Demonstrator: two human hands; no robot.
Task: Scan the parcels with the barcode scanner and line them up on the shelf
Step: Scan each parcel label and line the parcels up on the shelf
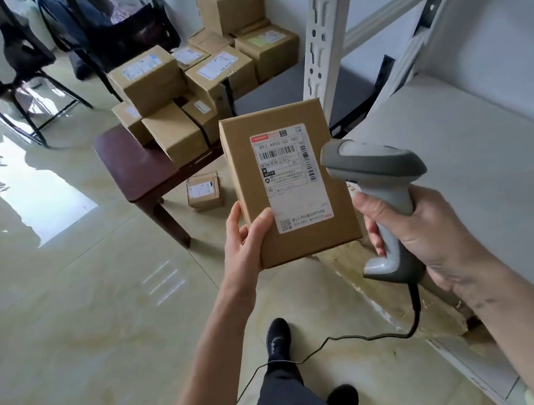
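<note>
From the head camera: my left hand [247,240] grips a flat brown parcel [287,182] at its lower left corner, thumb curled over the front face and fingers behind, holding it upright in the air with its white shipping label [289,178] turned toward me. The label carries barcodes along its top and right edge and a small square code near the bottom. My right hand [429,233] has its grip closed round the handle of a grey barcode scanner [374,165], whose head sits just beside the parcel's right edge at label height. The scanner's black cable [348,339] hangs from the handle's base and trails across the tiled floor [68,318], passing my dark shoe [277,339].

Behind the parcel stands a low dark wooden bench [136,173] stacked with brown cardboard parcels [186,86] of mixed sizes, several bearing white labels; the pile rises in two or three layers toward the wall corner. All are closed, so what they contain cannot be told. One small parcel [204,191] lies on the floor just beside the bench's leg.

To my right is a pale metal shelf [498,185], its slotted upright post [320,38] rising just behind the held parcel. Black chairs [13,67] stand well apart at upper left.
</note>
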